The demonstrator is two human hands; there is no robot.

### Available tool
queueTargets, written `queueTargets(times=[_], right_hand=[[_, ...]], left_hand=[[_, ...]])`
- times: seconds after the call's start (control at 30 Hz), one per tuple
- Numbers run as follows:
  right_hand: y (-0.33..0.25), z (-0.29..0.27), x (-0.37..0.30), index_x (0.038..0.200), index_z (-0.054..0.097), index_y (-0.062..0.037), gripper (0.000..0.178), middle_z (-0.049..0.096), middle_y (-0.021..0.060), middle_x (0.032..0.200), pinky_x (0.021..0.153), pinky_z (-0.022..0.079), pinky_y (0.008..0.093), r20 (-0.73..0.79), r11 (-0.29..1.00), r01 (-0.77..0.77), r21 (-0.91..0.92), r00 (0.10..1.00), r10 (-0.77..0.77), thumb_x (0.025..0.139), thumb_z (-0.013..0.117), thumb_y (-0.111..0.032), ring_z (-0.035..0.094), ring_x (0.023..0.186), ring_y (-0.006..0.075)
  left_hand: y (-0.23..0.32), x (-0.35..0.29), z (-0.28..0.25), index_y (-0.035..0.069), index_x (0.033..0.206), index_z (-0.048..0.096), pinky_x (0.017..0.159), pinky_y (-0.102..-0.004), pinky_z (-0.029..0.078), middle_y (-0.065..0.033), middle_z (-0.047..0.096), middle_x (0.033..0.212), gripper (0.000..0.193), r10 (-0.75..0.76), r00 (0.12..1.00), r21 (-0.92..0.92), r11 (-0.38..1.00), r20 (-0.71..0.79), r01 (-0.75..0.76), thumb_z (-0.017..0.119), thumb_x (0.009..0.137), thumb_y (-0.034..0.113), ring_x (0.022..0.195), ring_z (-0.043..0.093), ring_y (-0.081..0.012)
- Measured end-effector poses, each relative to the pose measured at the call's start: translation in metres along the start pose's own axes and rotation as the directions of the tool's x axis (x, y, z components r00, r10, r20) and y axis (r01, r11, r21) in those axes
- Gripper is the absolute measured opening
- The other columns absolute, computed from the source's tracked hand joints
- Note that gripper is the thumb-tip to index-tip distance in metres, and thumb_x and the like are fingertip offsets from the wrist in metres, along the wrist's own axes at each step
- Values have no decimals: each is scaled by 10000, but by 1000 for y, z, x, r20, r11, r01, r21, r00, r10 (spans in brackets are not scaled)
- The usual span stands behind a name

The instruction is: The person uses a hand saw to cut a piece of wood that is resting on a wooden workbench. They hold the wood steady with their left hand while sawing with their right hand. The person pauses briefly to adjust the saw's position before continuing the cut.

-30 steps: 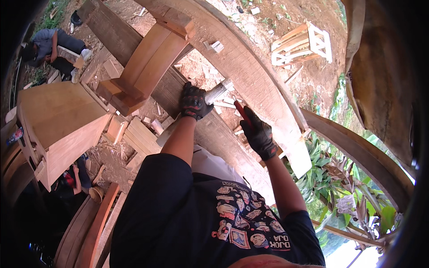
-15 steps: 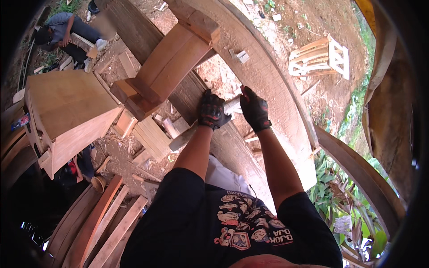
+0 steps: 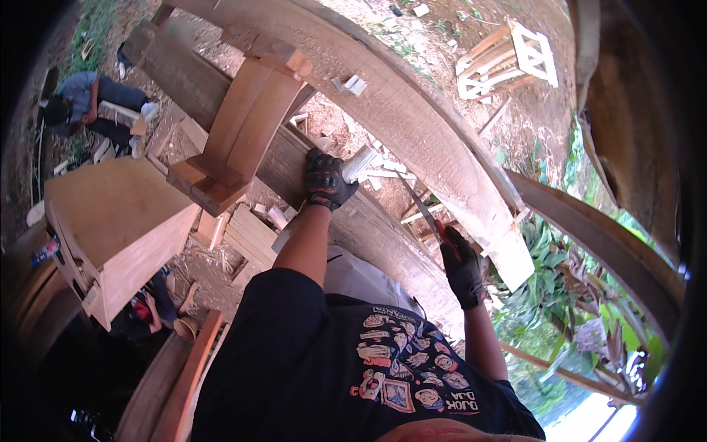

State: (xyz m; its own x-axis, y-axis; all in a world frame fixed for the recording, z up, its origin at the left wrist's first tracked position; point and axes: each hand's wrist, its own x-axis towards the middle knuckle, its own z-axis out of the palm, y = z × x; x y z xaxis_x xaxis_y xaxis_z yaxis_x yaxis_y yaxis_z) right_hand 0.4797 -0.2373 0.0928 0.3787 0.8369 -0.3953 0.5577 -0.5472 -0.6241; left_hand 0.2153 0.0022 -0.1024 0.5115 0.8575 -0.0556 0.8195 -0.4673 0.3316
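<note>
A pale, rough wooden stick (image 3: 359, 163) is crossing over a weathered grey-brown plank (image 3: 368, 222), with the black-gloved left hand (image 3: 329, 180) gripping it tightly. Well apart, to its right, the black-gloved right hand (image 3: 462, 269) is holding a red-handled tool with a long, narrow dark blade (image 3: 421, 200). Beyond both hands, a broad, curved brown board (image 3: 412, 121) is stretching; left of the left hand, a smooth orange-brown wooden piece (image 3: 247, 118) is resting.

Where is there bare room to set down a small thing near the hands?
The wide curved board has a bare stretch between small offcuts and its right-hand end. The plank also shows bare surface right of the left hand, beside the grey cloth. Crowded: the gap between both, with wood scraps and the blade in the right hand over them.
</note>
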Motion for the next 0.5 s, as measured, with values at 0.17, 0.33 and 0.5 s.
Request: queueTargets(times=[0.17,0.33,0.5], right_hand=[[43,10,-85,1400,701,-5,416,789,244,1253,985,612,440,-173,988,-149,40,973,154,1035,753,-198,781,1162,391],[37,23,-152,1411,701,-6,440,786,242,1275,1013,601,433,-284,956,-273,105,913,292,1020,772,-196,775,1182,383],[25,46,-196,1433,696,-24,458,766,245,1332,1051,583,465,-390,945,-250,211,865,316,1035,736,-248,742,1252,405]], left_hand=[[1,-2,6,70,938,788,1212,-559,383,-204,766,977,475,17,1000,45,999,7,-17,857,763,506,1071,704,-389],[9,-1,6,82,973,813,1267,-558,361,-221,782,1033,499,10,999,114,993,46,-15,802,820,557,1139,708,-403],[10,0,-19,94,1071,799,1115,-578,497,-226,779,1062,562,-22,986,116,993,168,3,786,833,604,1127,724,-400]])
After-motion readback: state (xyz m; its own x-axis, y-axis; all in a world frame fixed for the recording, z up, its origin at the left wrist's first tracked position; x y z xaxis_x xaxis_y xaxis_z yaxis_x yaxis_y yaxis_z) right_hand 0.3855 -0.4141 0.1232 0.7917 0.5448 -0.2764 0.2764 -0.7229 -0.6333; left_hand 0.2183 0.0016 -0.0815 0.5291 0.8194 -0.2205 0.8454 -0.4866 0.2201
